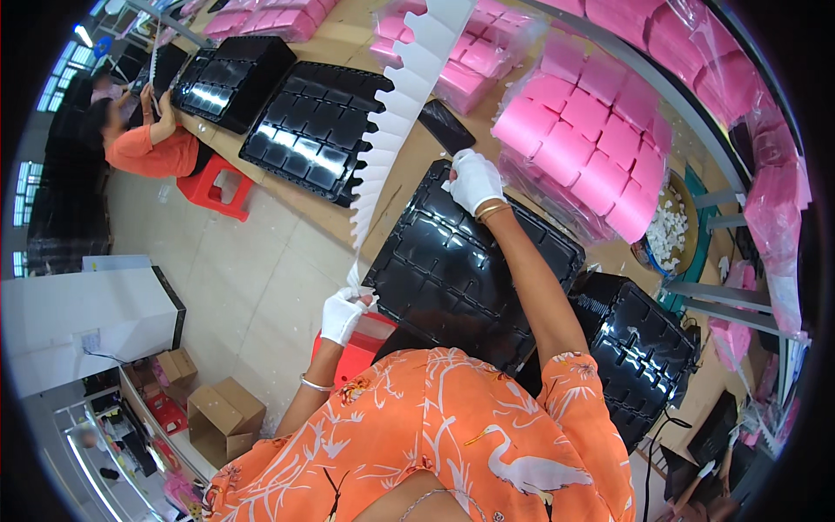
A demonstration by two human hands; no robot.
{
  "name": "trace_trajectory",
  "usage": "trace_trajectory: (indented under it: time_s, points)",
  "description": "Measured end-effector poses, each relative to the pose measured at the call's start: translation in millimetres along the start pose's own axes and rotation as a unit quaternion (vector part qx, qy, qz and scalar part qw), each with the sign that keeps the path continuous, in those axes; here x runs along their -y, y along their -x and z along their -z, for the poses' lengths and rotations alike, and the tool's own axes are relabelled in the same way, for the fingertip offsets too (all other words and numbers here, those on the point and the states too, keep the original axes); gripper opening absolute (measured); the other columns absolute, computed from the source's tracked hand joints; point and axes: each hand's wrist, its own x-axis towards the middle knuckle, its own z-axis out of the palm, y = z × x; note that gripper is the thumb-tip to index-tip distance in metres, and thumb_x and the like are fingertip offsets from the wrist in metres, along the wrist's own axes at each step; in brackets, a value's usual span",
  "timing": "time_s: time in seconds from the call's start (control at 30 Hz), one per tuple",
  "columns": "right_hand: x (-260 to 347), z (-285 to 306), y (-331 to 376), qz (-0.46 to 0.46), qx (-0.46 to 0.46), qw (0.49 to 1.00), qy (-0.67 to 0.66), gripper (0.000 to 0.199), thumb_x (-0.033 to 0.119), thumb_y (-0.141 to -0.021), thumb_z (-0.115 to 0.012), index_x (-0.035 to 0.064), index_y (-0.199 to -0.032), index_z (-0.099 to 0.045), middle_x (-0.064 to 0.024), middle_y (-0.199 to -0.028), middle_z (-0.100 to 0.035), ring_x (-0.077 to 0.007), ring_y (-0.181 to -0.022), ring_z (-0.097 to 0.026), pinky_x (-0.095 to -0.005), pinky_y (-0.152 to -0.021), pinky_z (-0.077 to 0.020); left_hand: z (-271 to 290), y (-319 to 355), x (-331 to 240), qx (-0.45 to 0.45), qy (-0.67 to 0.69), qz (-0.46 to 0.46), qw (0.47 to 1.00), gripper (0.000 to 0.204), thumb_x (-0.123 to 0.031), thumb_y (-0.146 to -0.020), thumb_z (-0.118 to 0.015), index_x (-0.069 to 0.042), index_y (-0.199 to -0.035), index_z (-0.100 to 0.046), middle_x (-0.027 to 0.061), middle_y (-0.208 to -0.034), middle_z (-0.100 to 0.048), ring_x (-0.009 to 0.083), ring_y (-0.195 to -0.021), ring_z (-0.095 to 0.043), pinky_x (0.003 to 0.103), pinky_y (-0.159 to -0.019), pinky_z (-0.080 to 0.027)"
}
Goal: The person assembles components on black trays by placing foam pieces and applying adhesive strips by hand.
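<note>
A long white strip (409, 96) with a toothed edge runs down from the top of the view and narrows toward my left hand (342, 317). That hand wears a white glove, and its fingers are closed on the strip's lower end, beside the near left corner of a black plastic tray (452, 252). The tray is shiny and divided into compartments. At its far edge is my right hand (477, 181), also gloved, with curled fingers. Whatever they grip, if anything, is too small to make out. My right forearm crosses over the tray.
Pink foam blocks (574, 130) in clear plastic lie beyond the tray, near a dark phone (447, 126). A basin of white scraps (668, 230) stands right. More black trays (313, 126) line the table. A co-worker in orange (148, 148) works far left, by a red stool (217, 187).
</note>
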Motion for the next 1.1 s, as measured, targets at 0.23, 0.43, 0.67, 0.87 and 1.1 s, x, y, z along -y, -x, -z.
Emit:
trace_trajectory:
  time_s: [0.23, 0.43, 0.67, 0.87, 1.1]
  points:
    - [9.0, -14.5, -6.6, 0.051, -0.079, 0.985, 0.145, 0.025, 0.015, -0.073, -0.078, 0.003, -0.091, -0.067, -0.0147, -0.091, -0.066, -0.0322, -0.085, -0.068, -0.0441, -0.073, -0.0555, 1.3, -7.4, 7.8, -0.006, -0.038, -0.051, 0.998, 0.016, -0.016, -0.081, -0.078, -0.001, -0.082, -0.072, 0.0066, -0.071, -0.067, 0.0111, -0.065, -0.058, 0.028, -0.062, -0.047]
    - [8.3, -23.2, -3.8, 0.09, -0.084, 0.983, 0.137, 0.03, 0.011, -0.072, -0.075, 0.0035, -0.1, -0.069, -0.014, -0.103, -0.064, -0.0305, -0.096, -0.065, -0.0416, -0.082, -0.0536, 0.5, -0.9, -8.3, 0.007, -0.035, 0.008, 0.999, 0.016, -0.015, -0.081, -0.078, -0.001, -0.085, -0.072, 0.0039, -0.071, -0.066, 0.0092, -0.065, -0.056, 0.026, -0.061, -0.046]
    - [-58.4, -103.5, -36.8, 0.065, -0.145, 0.983, -0.087, 0.027, 0.006, -0.078, -0.064, 0.0034, -0.105, -0.066, -0.0145, -0.102, -0.065, -0.0326, -0.099, -0.063, -0.0434, -0.086, -0.0494, -9.6, -7.1, -11.1, 0.023, 0.004, -0.01, 1.0, 0.012, -0.012, -0.084, -0.076, -0.002, -0.083, -0.07, -0.0001, -0.065, -0.061, 0.0068, -0.057, -0.049, 0.025, -0.052, -0.038]
    - [-3.9, -60.4, -10.3, 0.085, -0.134, 0.986, -0.048, 0.023, 0.006, -0.076, -0.065, 0.0047, -0.099, -0.066, -0.0135, -0.096, -0.064, -0.0294, -0.096, -0.064, -0.041, -0.083, -0.0482, -5.0, -0.8, -7.4, -0.008, 0.043, -0.009, 0.999, 0.017, -0.007, -0.086, -0.075, -0.003, -0.074, -0.064, -0.0022, -0.056, -0.052, 0.005, -0.048, -0.043, 0.023, -0.043, -0.03]
    - [27.2, -34.3, 34.1, 0.167, -0.165, 0.97, 0.058, 0.017, 0.007, -0.075, -0.065, 0.007, -0.091, -0.067, -0.0129, -0.094, -0.065, -0.0291, -0.091, -0.064, -0.0404, -0.082, -0.0481, -7.8, 3.2, -9.3, 0.046, 0.062, 0.025, 0.997, 0.013, -0.012, -0.086, -0.074, 0.0, -0.089, -0.073, 0.0018, -0.072, -0.067, 0.0078, -0.065, -0.056, 0.024, -0.061, -0.045]
